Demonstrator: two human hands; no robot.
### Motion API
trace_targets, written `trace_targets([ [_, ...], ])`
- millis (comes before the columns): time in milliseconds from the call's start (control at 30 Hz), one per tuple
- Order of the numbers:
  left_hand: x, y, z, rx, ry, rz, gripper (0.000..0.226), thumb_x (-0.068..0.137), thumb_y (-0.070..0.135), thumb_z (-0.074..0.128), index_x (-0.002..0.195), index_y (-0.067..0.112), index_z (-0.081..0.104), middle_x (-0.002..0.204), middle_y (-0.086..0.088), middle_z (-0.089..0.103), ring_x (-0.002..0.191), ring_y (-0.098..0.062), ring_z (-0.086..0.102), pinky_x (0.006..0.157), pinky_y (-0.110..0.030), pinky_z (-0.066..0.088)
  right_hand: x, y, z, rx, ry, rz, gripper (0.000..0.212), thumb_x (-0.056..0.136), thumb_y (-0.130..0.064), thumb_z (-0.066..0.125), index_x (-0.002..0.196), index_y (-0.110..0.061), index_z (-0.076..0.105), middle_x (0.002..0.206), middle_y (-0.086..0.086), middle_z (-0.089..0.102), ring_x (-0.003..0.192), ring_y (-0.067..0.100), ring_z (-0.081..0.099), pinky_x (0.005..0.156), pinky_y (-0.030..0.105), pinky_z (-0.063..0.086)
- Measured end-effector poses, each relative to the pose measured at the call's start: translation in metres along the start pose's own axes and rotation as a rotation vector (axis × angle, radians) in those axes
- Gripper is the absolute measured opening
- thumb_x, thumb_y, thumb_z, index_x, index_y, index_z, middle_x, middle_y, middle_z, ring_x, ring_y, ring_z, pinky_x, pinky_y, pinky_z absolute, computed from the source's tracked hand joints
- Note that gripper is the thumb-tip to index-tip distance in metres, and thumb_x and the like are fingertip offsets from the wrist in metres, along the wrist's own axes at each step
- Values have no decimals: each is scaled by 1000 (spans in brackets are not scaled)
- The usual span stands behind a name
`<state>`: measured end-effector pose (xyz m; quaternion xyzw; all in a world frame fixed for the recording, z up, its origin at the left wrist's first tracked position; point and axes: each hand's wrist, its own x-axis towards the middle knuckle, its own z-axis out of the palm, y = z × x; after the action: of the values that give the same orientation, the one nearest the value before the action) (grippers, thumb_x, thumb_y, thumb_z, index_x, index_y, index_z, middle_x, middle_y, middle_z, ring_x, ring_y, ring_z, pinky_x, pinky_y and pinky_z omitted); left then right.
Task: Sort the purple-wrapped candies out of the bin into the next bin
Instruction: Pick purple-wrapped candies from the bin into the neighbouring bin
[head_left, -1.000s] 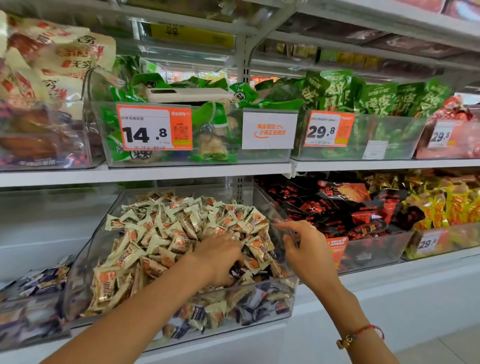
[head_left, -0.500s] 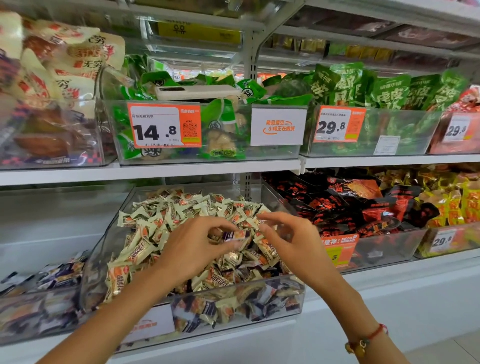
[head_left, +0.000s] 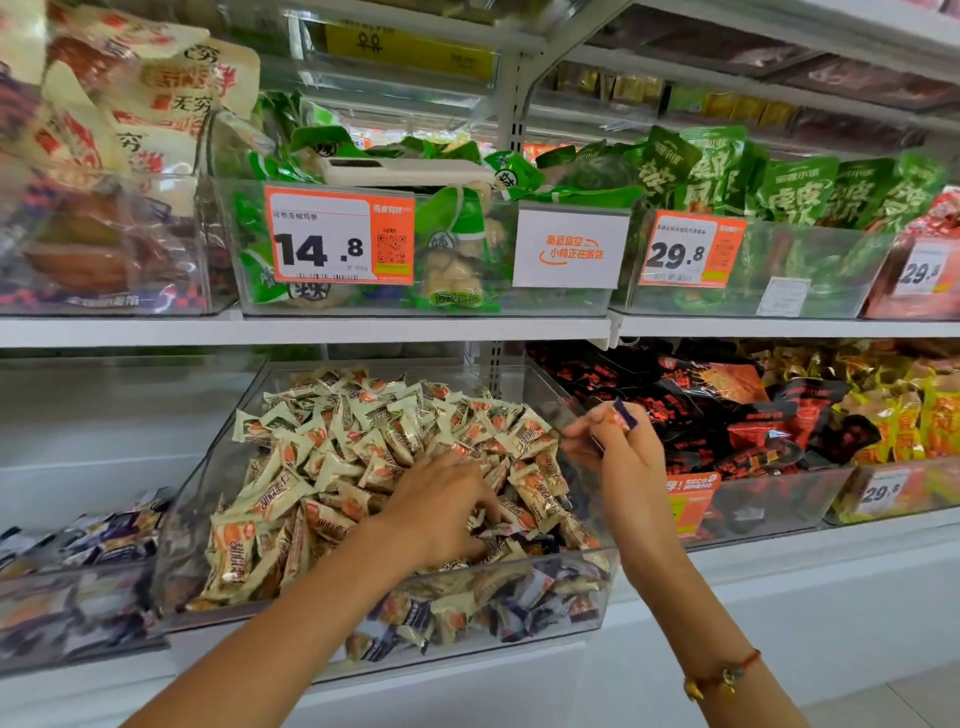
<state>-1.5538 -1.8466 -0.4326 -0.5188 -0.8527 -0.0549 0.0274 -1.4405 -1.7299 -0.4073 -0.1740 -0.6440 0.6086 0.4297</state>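
A clear plastic bin (head_left: 561, 597) on the lower shelf holds a heap of cream-and-orange wrapped candies (head_left: 374, 441) with purple-wrapped candies (head_left: 519, 535) mixed in at its front. My left hand (head_left: 441, 504) is down among the candies near the bin's front, fingers curled into the pile; what it holds is hidden. My right hand (head_left: 618, 452) is raised over the bin's right wall and pinches a purple-wrapped candy (head_left: 622, 414) at its fingertips. The bin to the left (head_left: 78, 613) holds purple-wrapped candies.
A bin of black-and-red snack packs (head_left: 727, 415) stands just right of my right hand, with a yellow-pack bin (head_left: 909, 415) beyond. The shelf above carries bins of green packs (head_left: 457, 244) with orange price tags (head_left: 340, 241). A white shelf edge runs below the bins.
My left hand has gone back down into the front of the pile. My right hand has lifted up and to the right with a purple-wrapped candy now pinched in it.
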Motion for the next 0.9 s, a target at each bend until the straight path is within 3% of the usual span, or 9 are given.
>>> trace_targets([
  [67, 5, 1, 2, 23, 22, -12, 32, 85, 42, 65, 116, 34, 62, 134, 7, 49, 131, -17, 35, 118, -40, 12, -2, -1, -1, -52, -23, 18, 20, 99, -2, 36, 85, -9, 48, 73, 5, 48, 62, 13, 44, 56, 19, 41],
  [167, 5, 1, 1, -52, 157, -18, 37, 89, 46, 57, 124, 33, 58, 122, 10, 55, 120, -12, 44, 110, -32, 25, -3, 3, -4, -277, -101, -21, 13, 98, -11, 44, 88, -16, 49, 68, 1, 43, 60, 14, 38, 57, 28, 35],
  [333, -3, 5, -16, -705, 192, 63, 29, 93, 41, 54, 117, 27, 63, 106, 14, 65, 99, -3, 58, 90, -32, 48, -5, 5, -2, -449, -206, -110, 26, 86, -45, 64, 98, -24, 57, 75, 2, 54, 59, 8, 50, 56, 20, 45],
  [433, -4, 15, -21, -878, 187, 114, 26, 92, 36, 57, 116, 28, 65, 106, 15, 68, 101, 0, 61, 93, -24, 48, -7, 3, -1, -446, -175, -234, 28, 89, -43, 61, 88, -15, 62, 76, 15, 62, 69, 26, 57, 63, 39, 47],
  [500, -1, 17, -23, -946, 230, 111, 25, 91, 30, 62, 115, 26, 67, 103, 16, 68, 98, 4, 61, 89, -15, 47, -6, 0, -3, -393, -100, -287, 30, 92, -35, 60, 80, -8, 57, 70, 17, 57, 64, 28, 52, 59, 37, 41],
  [600, 11, 14, -15, -795, 179, 132, 28, 88, 21, 68, 115, 27, 68, 108, 16, 67, 98, 3, 58, 89, -21, 47, 0, -2, -14, -297, 41, -225, 29, 96, -35, 55, 81, -10, 51, 70, 9, 56, 61, 17, 53, 59, 32, 44],
  [700, 26, 18, 2, -486, -30, 225, 36, 87, 18, 68, 120, 32, 63, 129, 10, 58, 117, -6, 50, 100, -30, 40, 6, 2, -26, -245, 86, -104, 29, 97, -40, 48, 95, -11, 51, 88, 13, 65, 80, 29, 66, 74, 48, 55],
  [833, 42, 28, 10, -284, -59, 303, 33, 85, 22, 70, 116, 33, 66, 119, 8, 62, 107, -12, 51, 92, -39, 46, 6, 2, -31, -145, 56, -103, 6, 101, -19, 43, 100, -14, 47, 84, 6, 62, 63, 15, 66, 57, 25, 56],
  [900, 44, 30, 11, -260, -4, 297, 25, 86, 27, 70, 109, 35, 69, 112, 10, 65, 100, -12, 55, 87, -39, 49, 5, 3, -33, -192, 50, -115, 7, 101, -17, 44, 102, -12, 49, 77, 4, 58, 57, 14, 63, 54, 28, 54],
])
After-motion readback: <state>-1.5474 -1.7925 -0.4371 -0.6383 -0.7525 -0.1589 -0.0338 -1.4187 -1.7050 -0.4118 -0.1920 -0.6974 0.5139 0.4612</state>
